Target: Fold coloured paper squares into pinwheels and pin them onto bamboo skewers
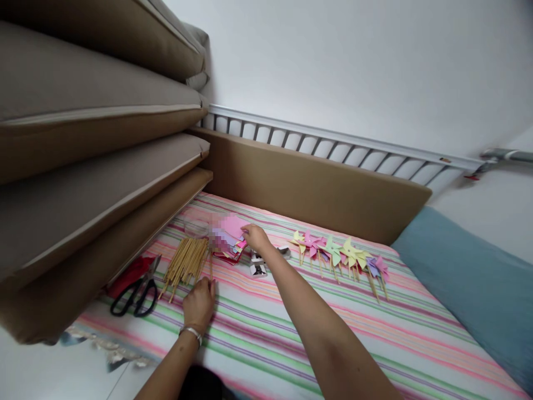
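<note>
Fingers of the right hand (pixel 255 238) pinch the thin, floppy pink paper (pixel 233 226) by its edge; left hand (pixel 200 303) fingers curl onto one light, stiff stick among the bamboo sticks (pixel 186 264).

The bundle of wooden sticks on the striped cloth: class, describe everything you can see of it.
The bundle of wooden sticks is a loose pile of thin, pale tan skewers, seemingly wood or bamboo, lying flat on the striped cloth. They run roughly parallel and fan out slightly toward the near end. The black-handled scissors lie to their left, a stack of coloured paper to their right. The left hand rests at the near end, fingertips at a stick set slightly apart.
</note>
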`<state>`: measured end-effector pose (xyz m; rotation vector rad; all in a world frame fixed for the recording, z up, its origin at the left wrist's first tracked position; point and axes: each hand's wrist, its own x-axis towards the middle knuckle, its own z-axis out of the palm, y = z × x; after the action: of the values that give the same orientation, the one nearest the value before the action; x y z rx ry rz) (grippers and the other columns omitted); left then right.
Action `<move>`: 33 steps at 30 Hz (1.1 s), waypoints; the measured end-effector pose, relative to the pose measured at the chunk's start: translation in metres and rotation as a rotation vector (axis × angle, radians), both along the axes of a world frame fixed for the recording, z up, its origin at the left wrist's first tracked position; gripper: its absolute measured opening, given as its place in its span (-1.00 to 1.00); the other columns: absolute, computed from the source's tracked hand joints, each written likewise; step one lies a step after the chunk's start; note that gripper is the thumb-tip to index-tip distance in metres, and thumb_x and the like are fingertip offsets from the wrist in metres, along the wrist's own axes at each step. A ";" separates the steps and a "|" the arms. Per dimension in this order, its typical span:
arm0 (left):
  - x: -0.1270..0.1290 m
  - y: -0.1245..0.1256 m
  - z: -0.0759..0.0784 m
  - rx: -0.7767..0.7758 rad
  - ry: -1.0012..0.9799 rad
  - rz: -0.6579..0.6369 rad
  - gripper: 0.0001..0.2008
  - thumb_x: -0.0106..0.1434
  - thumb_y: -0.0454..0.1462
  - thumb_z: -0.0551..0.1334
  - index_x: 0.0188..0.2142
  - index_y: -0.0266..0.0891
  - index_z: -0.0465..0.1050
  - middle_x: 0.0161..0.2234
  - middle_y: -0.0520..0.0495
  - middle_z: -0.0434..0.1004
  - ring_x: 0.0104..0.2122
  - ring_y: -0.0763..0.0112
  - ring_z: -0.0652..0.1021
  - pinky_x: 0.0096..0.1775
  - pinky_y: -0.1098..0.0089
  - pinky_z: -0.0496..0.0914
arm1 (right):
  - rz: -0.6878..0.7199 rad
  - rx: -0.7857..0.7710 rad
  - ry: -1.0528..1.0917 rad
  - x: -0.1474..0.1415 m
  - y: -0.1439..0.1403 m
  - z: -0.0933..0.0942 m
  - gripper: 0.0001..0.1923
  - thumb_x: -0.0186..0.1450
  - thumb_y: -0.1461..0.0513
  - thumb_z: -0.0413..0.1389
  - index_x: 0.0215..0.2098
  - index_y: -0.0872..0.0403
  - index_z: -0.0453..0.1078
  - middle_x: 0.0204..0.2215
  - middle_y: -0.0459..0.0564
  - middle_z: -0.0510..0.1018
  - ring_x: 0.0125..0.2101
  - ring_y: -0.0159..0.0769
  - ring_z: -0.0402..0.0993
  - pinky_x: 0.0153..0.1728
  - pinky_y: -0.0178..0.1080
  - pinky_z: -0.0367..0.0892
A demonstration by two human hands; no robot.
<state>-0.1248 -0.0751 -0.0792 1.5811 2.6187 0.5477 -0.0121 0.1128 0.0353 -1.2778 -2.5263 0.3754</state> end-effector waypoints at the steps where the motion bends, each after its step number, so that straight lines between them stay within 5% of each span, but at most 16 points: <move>1: 0.000 0.000 0.000 -0.001 -0.001 -0.001 -0.61 0.33 -0.11 -0.17 -0.29 -0.24 0.34 -0.35 -0.19 0.52 -0.41 0.23 0.55 -0.50 0.39 0.19 | 0.011 -0.004 0.001 0.002 0.002 0.001 -0.72 0.30 0.17 0.03 -0.04 0.11 0.31 -0.04 0.05 0.40 -0.09 -0.22 0.38 -0.09 -0.04 0.33; 17: -0.001 0.000 -0.004 0.021 -0.004 -0.007 -0.60 0.33 -0.11 -0.20 -0.31 -0.22 0.32 -0.38 -0.16 0.52 -0.44 0.21 0.55 -0.53 0.38 0.17 | 0.044 -0.057 0.015 -0.009 0.008 -0.006 -0.75 0.31 0.17 0.03 -0.10 0.11 0.34 -0.11 0.03 0.44 -0.18 -0.28 0.42 -0.16 -0.11 0.37; 24: -0.005 -0.001 -0.001 0.046 -0.098 0.008 -0.64 0.31 -0.11 -0.13 -0.31 -0.22 0.35 -0.38 -0.15 0.53 -0.44 0.22 0.54 -0.51 0.38 0.16 | -0.130 0.132 0.229 -0.009 0.000 0.011 -0.79 0.30 0.30 -0.02 -0.24 0.11 0.45 -0.22 0.04 0.53 -0.16 -0.28 0.41 -0.08 -0.18 0.28; 29: 0.003 -0.017 0.021 0.265 -0.550 0.067 -0.66 0.24 -0.03 0.00 -0.37 -0.20 0.38 -0.49 -0.08 0.52 -0.46 0.29 0.51 -0.47 0.40 0.21 | -0.187 0.340 0.457 0.029 -0.037 0.038 -0.75 0.29 0.29 -0.06 -0.21 0.09 0.46 -0.19 0.05 0.52 -0.08 -0.22 0.34 0.00 -0.17 0.22; 33: 0.043 -0.017 0.062 0.415 -1.460 -0.085 -0.56 0.19 0.05 0.05 -0.25 -0.28 0.40 -0.42 -0.12 0.52 -0.52 0.35 0.49 -0.50 0.39 0.31 | -0.161 0.417 0.596 0.072 -0.085 0.028 -0.72 0.30 0.31 -0.10 -0.17 0.04 0.43 -0.18 0.03 0.51 -0.10 -0.29 0.39 -0.03 -0.17 0.28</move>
<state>-0.0818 -0.0919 -0.0168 0.7017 1.3329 1.5174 0.0603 0.0276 0.0629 -1.0076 -1.8611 0.1471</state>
